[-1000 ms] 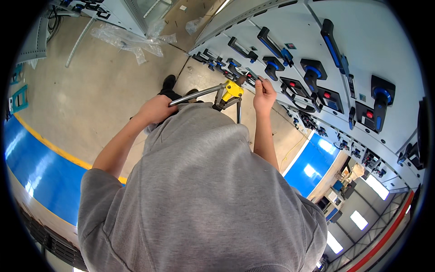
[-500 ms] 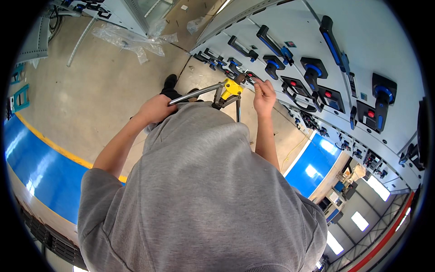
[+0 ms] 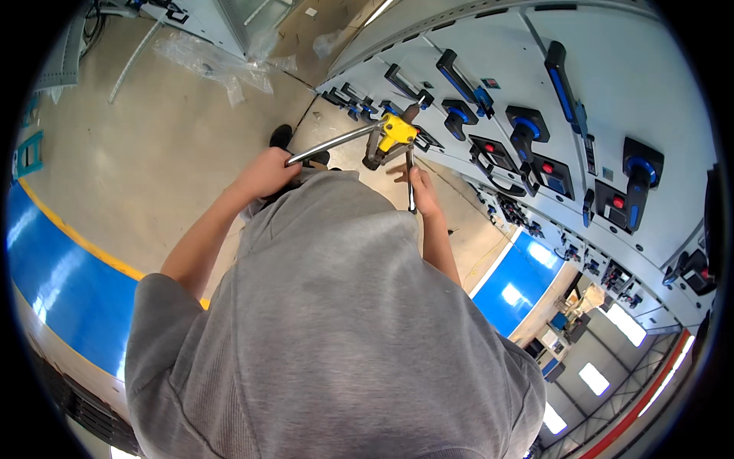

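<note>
A two-handled lever riveter with a yellow head is held out in front of me, its nose tilted up toward the cabinet fronts. A thin pin sticks out of the nose tip. My left hand is closed around the end of its long bare-metal left handle. At the other handle, which hangs down from the head, is my right hand. That handle lies between its thumb and fingers, and the fingertips show on the left side, loosely curled.
Grey cabinets with black-and-blue handles and red buttons line the right. Clear plastic wrap lies on the floor at upper left. A blue floor strip edged in yellow runs at left. My shoe shows past the left handle.
My right hand has come down from the riveter's nose to its right handle. The head has moved slightly right and up, and the nose is now uncovered. My left hand keeps its grip.
</note>
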Available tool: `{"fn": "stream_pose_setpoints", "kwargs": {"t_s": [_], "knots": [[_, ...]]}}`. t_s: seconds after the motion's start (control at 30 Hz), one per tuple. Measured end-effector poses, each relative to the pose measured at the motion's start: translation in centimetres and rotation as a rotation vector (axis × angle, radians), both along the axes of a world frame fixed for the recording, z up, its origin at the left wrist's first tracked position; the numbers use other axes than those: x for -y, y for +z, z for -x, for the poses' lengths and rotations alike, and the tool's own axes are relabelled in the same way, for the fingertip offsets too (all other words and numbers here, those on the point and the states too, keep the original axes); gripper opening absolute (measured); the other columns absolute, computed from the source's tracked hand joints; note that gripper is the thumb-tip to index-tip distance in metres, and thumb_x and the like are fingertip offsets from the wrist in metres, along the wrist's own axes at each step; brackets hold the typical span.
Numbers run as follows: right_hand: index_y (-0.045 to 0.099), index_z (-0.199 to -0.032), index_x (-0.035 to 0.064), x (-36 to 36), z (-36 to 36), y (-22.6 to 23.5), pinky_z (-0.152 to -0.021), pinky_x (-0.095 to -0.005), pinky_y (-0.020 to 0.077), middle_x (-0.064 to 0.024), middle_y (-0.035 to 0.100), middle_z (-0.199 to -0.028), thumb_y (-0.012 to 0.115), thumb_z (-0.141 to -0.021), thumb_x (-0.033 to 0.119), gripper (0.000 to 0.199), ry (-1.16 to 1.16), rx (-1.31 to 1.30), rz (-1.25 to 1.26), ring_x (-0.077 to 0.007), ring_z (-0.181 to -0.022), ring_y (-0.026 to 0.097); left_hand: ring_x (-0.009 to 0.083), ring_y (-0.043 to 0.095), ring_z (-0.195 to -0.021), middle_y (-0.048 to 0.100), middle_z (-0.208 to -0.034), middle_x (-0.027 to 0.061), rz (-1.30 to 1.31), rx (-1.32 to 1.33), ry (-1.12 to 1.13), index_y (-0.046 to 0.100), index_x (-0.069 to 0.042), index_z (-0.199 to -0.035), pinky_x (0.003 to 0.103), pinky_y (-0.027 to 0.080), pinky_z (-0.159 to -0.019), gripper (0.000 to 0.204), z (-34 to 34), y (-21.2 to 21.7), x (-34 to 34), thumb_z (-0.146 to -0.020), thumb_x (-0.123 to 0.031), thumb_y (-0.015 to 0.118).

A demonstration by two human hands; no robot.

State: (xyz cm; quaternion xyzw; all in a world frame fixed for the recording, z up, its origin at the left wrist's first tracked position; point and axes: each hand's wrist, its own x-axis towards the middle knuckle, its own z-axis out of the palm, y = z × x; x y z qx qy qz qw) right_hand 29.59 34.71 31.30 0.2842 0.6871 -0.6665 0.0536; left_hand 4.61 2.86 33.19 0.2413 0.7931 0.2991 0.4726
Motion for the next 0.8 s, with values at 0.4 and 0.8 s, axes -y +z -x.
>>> {"fn": "stream_pose_setpoints", "kwargs": {"t_s": [0.4, 0.8], "knots": [[0.065, -0.098, 0.0058, -1.8, -5.8, 1.7, -0.060, -0.0243, 0.0508, 0.0024, 0.060, -0.086, 0.070, -0.098, 0.009, 0.007, -0.132, 0.243, -0.264, -0.0052, -0.069, 0.056, 0.0438, 0.064, -0.072, 0.066, -0.077, 0.0271, -0.125, 0.061, 0.089, 0.068, 0.003, -0.078, 0.050, 0.051, -0.070, 0.038, 2.5, -1.1, -4.2, -0.088, -0.032, 0.058], [0.069, -0.105, 0.0029, -0.1, -5.8, 2.3, -0.049, -0.0223, 0.0399, 0.0042, 0.054, -0.074, 0.070, -0.098, 0.008, 0.009, -0.300, 0.223, -0.318, -0.0041, -0.056, 0.047, 0.0376, 0.062, -0.064, 0.061, -0.068, 0.0247, -0.150, 0.140, 0.085, 0.065, 0.005, -0.075, 0.048, 0.048, -0.065, 0.039, 3.3, -1.9, -5.6, -0.089, -0.031, 0.062]]}}
